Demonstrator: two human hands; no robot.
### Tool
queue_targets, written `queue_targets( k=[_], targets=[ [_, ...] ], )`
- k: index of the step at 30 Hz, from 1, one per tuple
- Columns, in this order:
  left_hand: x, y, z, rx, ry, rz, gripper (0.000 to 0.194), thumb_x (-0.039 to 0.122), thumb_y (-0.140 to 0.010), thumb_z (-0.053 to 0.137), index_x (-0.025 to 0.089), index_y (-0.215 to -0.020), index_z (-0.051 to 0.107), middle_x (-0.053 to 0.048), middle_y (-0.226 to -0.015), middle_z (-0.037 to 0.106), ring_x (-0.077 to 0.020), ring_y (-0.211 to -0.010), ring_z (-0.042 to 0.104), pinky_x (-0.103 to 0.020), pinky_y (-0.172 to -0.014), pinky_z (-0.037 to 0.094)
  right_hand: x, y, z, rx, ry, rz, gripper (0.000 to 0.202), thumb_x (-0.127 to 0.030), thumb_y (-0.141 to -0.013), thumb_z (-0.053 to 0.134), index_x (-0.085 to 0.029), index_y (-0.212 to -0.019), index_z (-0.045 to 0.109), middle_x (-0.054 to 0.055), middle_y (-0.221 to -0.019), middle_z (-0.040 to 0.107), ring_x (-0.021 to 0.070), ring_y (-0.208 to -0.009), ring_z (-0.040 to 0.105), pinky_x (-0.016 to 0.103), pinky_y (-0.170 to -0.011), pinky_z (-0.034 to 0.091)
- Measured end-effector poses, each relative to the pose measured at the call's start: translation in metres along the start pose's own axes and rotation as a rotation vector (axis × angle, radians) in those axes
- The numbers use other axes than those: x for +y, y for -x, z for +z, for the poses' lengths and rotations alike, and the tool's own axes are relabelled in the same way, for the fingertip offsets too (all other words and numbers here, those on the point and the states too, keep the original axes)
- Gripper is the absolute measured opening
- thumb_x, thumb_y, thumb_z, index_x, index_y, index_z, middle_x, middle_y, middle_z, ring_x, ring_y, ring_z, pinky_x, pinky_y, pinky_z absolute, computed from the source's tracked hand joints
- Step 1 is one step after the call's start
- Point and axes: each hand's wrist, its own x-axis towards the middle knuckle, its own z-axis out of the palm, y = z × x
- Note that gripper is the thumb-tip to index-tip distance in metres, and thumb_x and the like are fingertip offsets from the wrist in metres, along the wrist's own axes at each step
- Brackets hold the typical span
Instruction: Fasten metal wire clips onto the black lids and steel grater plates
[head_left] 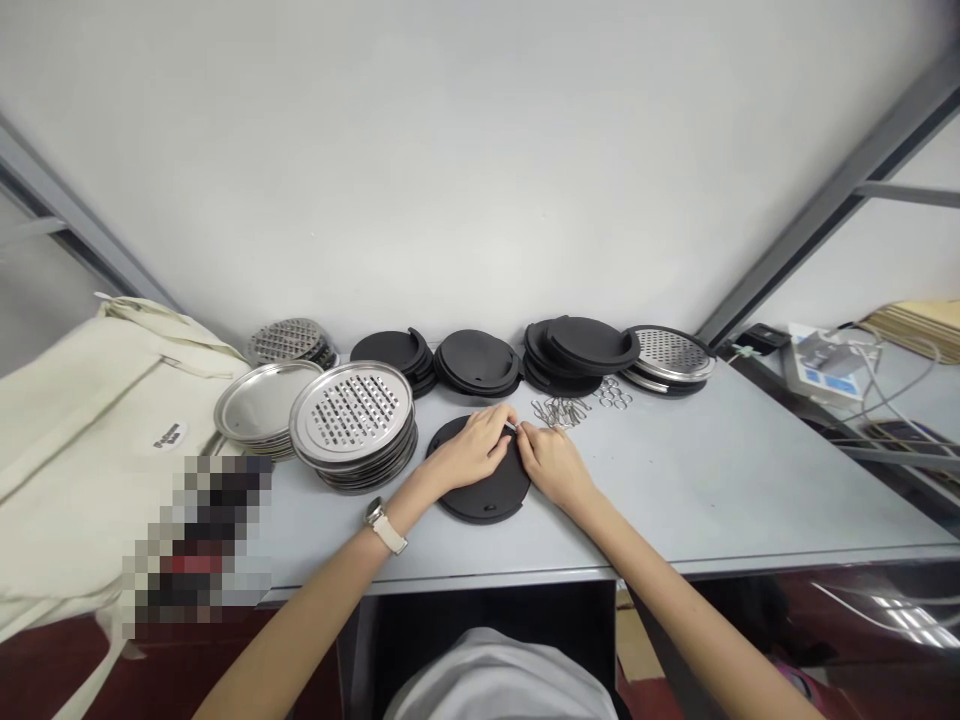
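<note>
A round black plate point(484, 497) lies flat on the grey table before me, with small holes near its rim. My left hand point(476, 447) reaches over it, closed, its fingertips pinching a small shiny metal piece point(511, 427) at the plate's far right edge. Pressed against that same edge is my right hand point(555, 465), its fingers curled around the rim. The fingers hide most of the metal piece, so its kind is unclear. Just beyond the right hand lie a pile of bent wire clips point(561, 411) and several metal rings point(613, 394).
Perforated metal discs point(360, 412) and plain metal discs point(262, 405) are stacked at left. Black plates point(476, 362) stand in piles along the wall, with a perforated disc point(670, 354) at right. A cream bag point(112, 420) covers the table's left end.
</note>
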Motion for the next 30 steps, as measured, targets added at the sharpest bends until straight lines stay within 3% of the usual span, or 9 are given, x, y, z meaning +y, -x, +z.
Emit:
queue_targets(
  k=[8, 13, 21, 30],
  targets=[
    [-0.0022, 0.0022, 0.0015, -0.028, -0.028, 0.009, 0.036, 0.012, -0.092, 0.036, 0.020, -0.127, 0.032, -0.011, -0.122, 0.050, -0.0226, -0.119, 0.048, -0.043, -0.103, 0.038, 0.0038, 0.0014, -0.0008, -0.001, -0.046, -0.015, 0.031, -0.020, -0.099, 0.029, -0.016, -0.086, 0.057, 0.007, -0.071, 0.068, 0.0214, -0.070, 0.063, 0.030, -0.077, 0.034],
    [0.0009, 0.0024, -0.0007, -0.013, -0.046, -0.005, 0.029, 0.013, -0.093, 0.038, 0.020, -0.121, 0.040, -0.008, -0.116, 0.054, -0.0216, -0.113, 0.051, -0.040, -0.100, 0.041, 0.0053, 0.0013, -0.0010, 0.029, -0.108, 0.021, 0.030, -0.023, -0.099, 0.030, -0.018, -0.082, 0.054, 0.004, -0.070, 0.067, 0.0192, -0.069, 0.064, 0.027, -0.075, 0.036],
    [0.0028, 0.0014, -0.0028, 0.027, -0.036, -0.017, 0.029, 0.013, -0.092, 0.042, 0.019, -0.120, 0.043, -0.007, -0.117, 0.053, -0.0205, -0.114, 0.050, -0.037, -0.101, 0.040, 0.0045, 0.0025, -0.0037, 0.092, -0.245, 0.052, 0.022, -0.027, -0.097, 0.035, -0.022, -0.084, 0.051, 0.000, -0.064, 0.063, 0.0181, -0.059, 0.061, 0.024, -0.059, 0.034],
    [0.0006, 0.0008, -0.0010, 0.035, -0.041, 0.008, 0.028, 0.013, -0.092, 0.040, 0.019, -0.118, 0.048, -0.008, -0.115, 0.054, -0.0209, -0.112, 0.050, -0.039, -0.100, 0.041, 0.0064, 0.0006, -0.0007, 0.077, -0.257, 0.020, 0.023, -0.022, -0.097, 0.033, -0.021, -0.093, 0.055, 0.004, -0.074, 0.068, 0.0193, -0.064, 0.063, 0.025, -0.062, 0.036]
  ],
)
